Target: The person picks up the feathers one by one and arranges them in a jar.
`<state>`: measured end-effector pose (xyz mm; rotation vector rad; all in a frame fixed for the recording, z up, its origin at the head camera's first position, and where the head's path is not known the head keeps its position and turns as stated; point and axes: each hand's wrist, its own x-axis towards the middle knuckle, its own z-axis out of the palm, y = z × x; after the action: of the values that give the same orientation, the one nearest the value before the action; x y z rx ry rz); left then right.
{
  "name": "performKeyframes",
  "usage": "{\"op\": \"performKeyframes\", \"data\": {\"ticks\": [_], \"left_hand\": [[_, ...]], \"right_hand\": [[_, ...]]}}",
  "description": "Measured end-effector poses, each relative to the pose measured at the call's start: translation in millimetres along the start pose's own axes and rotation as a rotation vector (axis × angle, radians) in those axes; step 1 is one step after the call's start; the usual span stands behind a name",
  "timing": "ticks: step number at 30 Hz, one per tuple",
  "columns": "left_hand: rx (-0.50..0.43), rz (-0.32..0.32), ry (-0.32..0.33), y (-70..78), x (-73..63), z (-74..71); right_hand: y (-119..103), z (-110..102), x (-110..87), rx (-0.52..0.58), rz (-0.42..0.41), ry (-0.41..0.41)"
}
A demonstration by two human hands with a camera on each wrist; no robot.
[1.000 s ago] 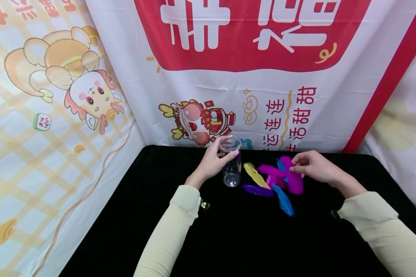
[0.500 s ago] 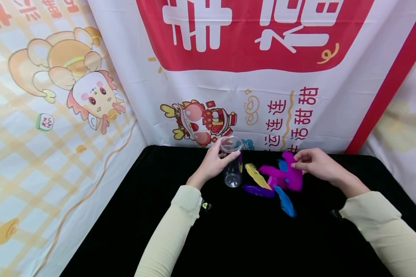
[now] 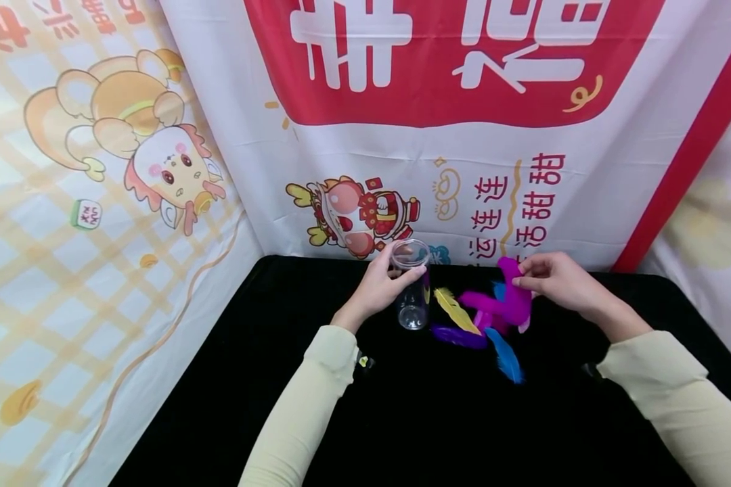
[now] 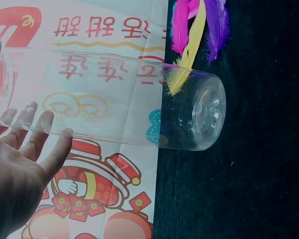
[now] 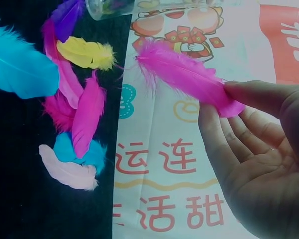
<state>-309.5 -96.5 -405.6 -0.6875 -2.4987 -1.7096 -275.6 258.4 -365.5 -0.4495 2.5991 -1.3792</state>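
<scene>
My left hand (image 3: 373,289) grips a clear plastic jar (image 3: 412,312) near its rim, thumb on the near side. The jar stands upright at the back of the black table, open end up, and looks see-through in the left wrist view. Between right thumb and fingertips, my right hand (image 5: 261,134) pinches a magenta feather (image 5: 184,74) at one end; its fluffy end points away from the hand. On the cloth lie a yellow feather (image 5: 87,53), a purple feather (image 3: 459,336), a blue feather (image 3: 505,356), more magenta feathers (image 5: 88,119) and a pale pink feather (image 5: 67,168).
A black cloth (image 3: 353,426) covers the table. Behind its back edge hangs a printed white and red curtain (image 3: 353,149), close to the jar. Another patterned curtain (image 3: 116,284) runs along the left side.
My right hand has risen slightly with the magenta feather, lifting it off the pile, and a pale pink feather now shows below it. My left hand keeps its hold on the jar.
</scene>
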Motion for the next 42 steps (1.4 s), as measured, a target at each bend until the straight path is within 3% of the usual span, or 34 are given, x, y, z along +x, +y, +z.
{"op": "performKeyframes", "data": {"ticks": [9, 42], "left_hand": [[0.024, 0.013, 0.001, 1.3, -0.5, 1.2], [0.017, 0.018, 0.014, 0.0, -1.6, 1.6]], "right_hand": [[-5.5, -2.0, 1.8, -0.062, 0.014, 0.053], [-25.3, 0.6, 10.0, 0.025, -0.085, 0.183]]}}
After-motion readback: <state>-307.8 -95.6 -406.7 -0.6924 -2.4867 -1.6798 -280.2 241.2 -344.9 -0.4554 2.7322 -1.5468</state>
